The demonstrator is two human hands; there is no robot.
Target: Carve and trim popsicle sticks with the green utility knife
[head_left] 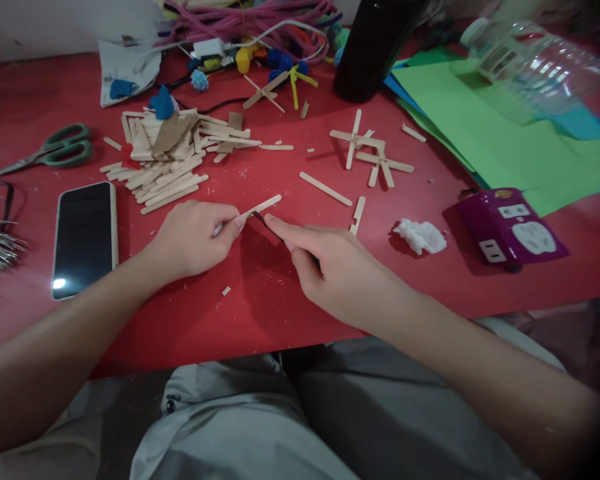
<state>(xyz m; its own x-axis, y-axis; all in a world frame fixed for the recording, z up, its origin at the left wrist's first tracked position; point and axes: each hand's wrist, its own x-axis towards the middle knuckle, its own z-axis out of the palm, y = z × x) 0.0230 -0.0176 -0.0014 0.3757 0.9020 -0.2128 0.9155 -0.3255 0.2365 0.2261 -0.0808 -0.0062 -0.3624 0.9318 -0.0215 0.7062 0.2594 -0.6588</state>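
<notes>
- Just beyond your left fingertips, the pale, flat wooden craft stick (266, 204) juts out; your left hand (190, 239) pinches its near end.
- Your right hand (333, 272) clenches a thin dark blade (261, 219), forefinger laid along it, tip at the stick.
- Light, stiff, probably brittle: take hold close to the blade tip.
- No writing is legible.

Red table (260, 300) bears craft sticks (165, 160), phone (84, 237), scissors (55, 150).

Bare red table (260, 300) open at lower centre; stick pile (165, 157) upper left, phone (84, 237) far left, power strip (510, 230) right block.
</notes>
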